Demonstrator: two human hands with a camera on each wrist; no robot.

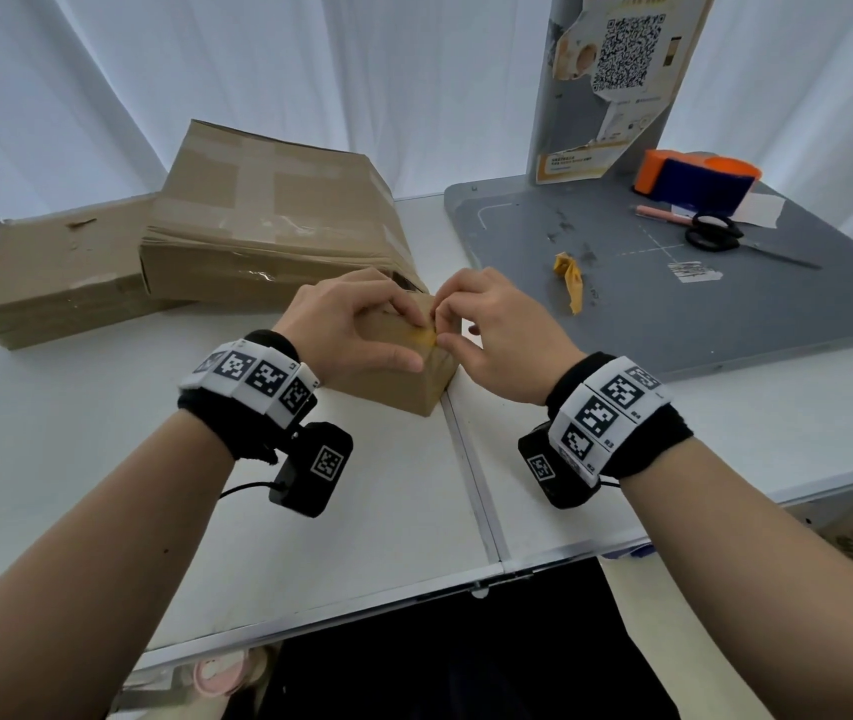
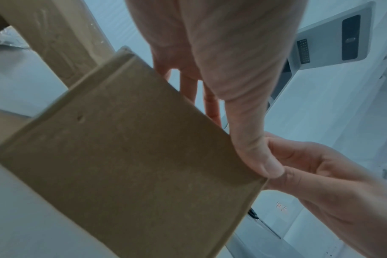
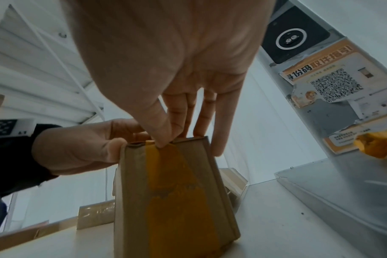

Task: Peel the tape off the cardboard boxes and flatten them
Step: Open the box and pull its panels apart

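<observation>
Nearest you, at the centre of the head view, the small brown cardboard box point(image 1: 403, 374) stands on the white table point(image 1: 102, 459), straddling the seam between its 2 panels. You keep it close so both wrists can work over it.

Your left hand point(image 1: 357, 330) grips the box from the left, thumb on the near face and fingers curled over the top edge; I judge this is to brace it against the pull of the peel. Your right hand point(image 1: 497, 330) pinches at the top edge of the yellow tape strip point(image 3: 177, 192), which in the right wrist view runs down the middle of the facing side. The thumb tip sits right at the tape's upper end, so you seem to be lifting a starting corner; the strip itself lies stuck down.

Beyond, in the upper left, 2 larger brown boxes point(image 1: 268, 220) bearing clear tape wait untouched. On the grey mat point(image 1: 622, 314) at the right lies a crumpled yellow tape scrap point(image 1: 570, 280), well apart, with black scissors point(image 1: 715, 233) and an orange and blue tape dispenser point(image 1: 694, 176) farther back.
</observation>
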